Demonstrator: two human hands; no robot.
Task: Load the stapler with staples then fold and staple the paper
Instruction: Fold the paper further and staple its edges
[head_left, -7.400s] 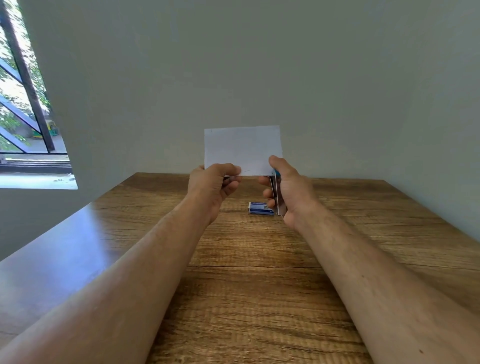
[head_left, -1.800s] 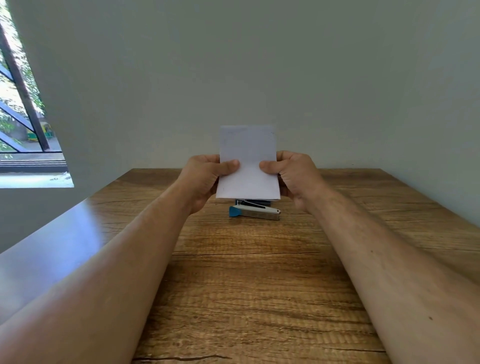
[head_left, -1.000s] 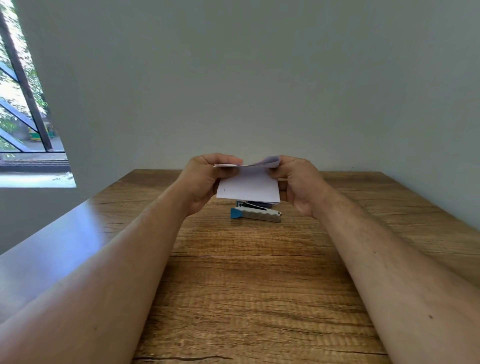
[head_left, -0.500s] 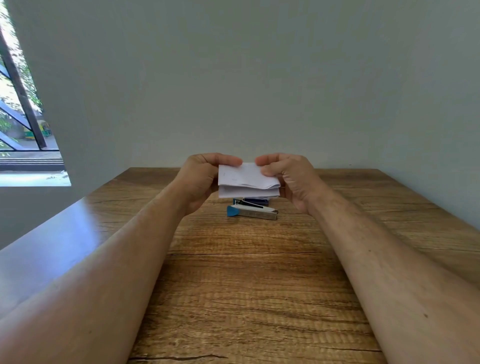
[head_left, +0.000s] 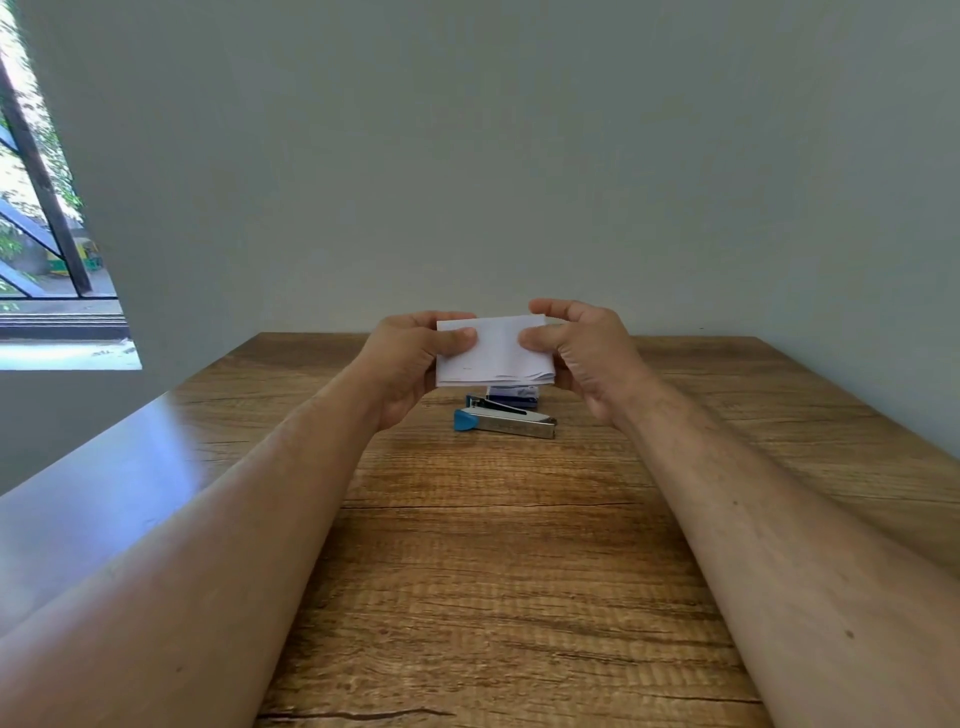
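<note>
So we're in the folding step rn imo. Both hands are up in the middle of the frame holding the paper (head_left: 493, 351) off the table, and it's already doubled over into a small chunky wad, you can see several layers stacked along its bottom edge. Left hand (head_left: 410, 358) has its thumb pressed flat on the front face w/ the other fingers curled round the back, so it's pinching the left side. Right hand (head_left: 587, 353) does the same on the right side w/ its thumb on the front, but its index finger sticks up loose above the top edge, not really gripping anything.

Stapler (head_left: 505, 420) lies on the wooden table (head_left: 493, 571) just below the paper, center frame, closed, blue end pointing to the left of the frame, nobody touching it. Right behind it there's a small blue & white box (head_left: 511, 397), prob the staples, mostly hidden by the paper. Can't tell from here if the stapler's actually loaded, though it being shut suggests that part's done.

Next move as I see it: squeeze the crease flat, keep the wad in one hand, free the other to grab the stapler, then slide an edge into its mouth. That many layers could be thick for a small stapler, so it'll need a firm press
</note>
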